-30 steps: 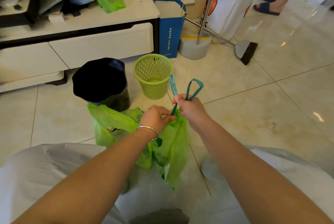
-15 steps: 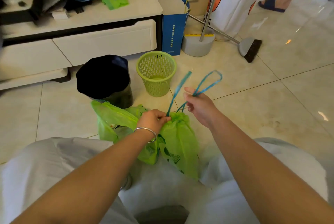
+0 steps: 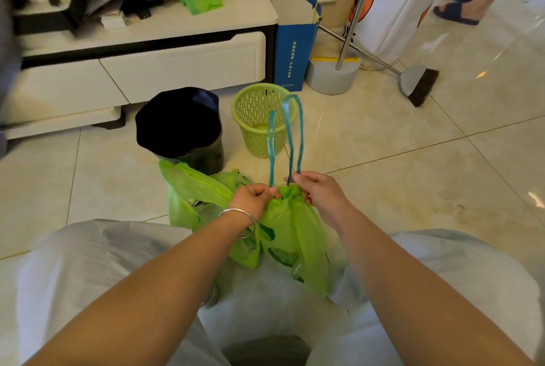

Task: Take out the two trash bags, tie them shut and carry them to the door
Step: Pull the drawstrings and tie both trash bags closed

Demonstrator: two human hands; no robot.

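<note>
Green plastic trash bag (image 3: 295, 236) sits on the floor between the person's knees, its mouth gathered into a bunch. Left hand (image 3: 253, 199) has fingers curled, pinching the gathered neck. Right hand (image 3: 320, 191) pinches the teal drawstring (image 3: 290, 135) near its base; the loops stand up above the bag. No knot is visible, so tying is judged in progress, not complete. A second green bag (image 3: 188, 188) lies just beside, to the left, its mouth loose and untied. Green basket (image 3: 259, 120) stands unlined; black bin (image 3: 180, 123) nearby carries a dark liner. Remaining: finish this knot, tie the second bag, carry both to the door, which is not in view.
</note>
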